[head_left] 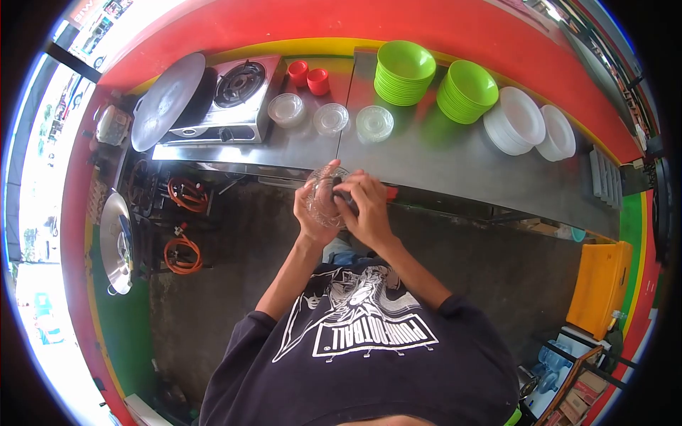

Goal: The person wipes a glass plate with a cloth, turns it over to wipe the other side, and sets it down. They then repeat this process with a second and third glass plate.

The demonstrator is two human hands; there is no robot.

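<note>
A clear patterned glass dish [323, 206] is held in front of the metal counter's edge. My left hand [315, 213] has its fingers wrapped round the dish from the left and below. On the dish's right side my right hand [366, 207] has bent fingers pressed together on a small dark thing [338, 190], too small to name. Beyond my hands, on the counter, stand three groups of clear glass dishes: one on the left [286, 110], one in the middle [331, 119] and one on the right [374, 123].
On the metal counter [455, 167] stand a gas stove [234, 99], a large wok lid [168, 101], red cups [317, 82], green bowl stacks [405, 71] and white bowl stacks [513, 121]. Another pan [116, 241] hangs at left, near orange hoses [182, 255]. An orange cabinet [598, 287] stands right.
</note>
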